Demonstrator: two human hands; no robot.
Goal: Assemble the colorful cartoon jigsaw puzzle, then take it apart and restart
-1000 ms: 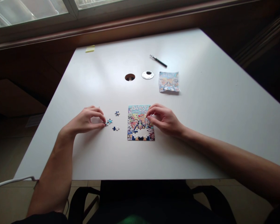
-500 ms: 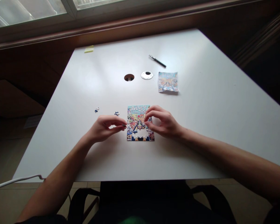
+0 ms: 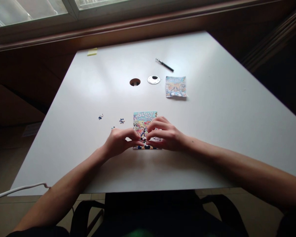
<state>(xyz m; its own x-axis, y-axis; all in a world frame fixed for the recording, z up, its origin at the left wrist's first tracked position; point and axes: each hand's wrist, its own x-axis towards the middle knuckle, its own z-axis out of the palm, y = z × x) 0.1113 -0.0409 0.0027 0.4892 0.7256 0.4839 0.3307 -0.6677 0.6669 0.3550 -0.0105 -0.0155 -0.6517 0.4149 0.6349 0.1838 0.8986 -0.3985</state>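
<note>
A small colourful jigsaw puzzle lies on the white table in front of me. My left hand and my right hand meet over its lower part, fingertips pinched together at the puzzle's bottom middle. The left fingers pinch a small puzzle piece, mostly hidden between the fingertips. The right fingers press down beside it. Loose pieces lie to the left: one piece near the puzzle and another piece further left.
A printed puzzle picture sheet lies further back on the right. A black pen, a round silver cap, a cable hole and a yellow sticky pad are towards the far edge. A white cable hangs at the front left.
My left hand has moved right from the loose pieces to the puzzle's lower part, carrying a piece. My right hand has slid down to meet it.
</note>
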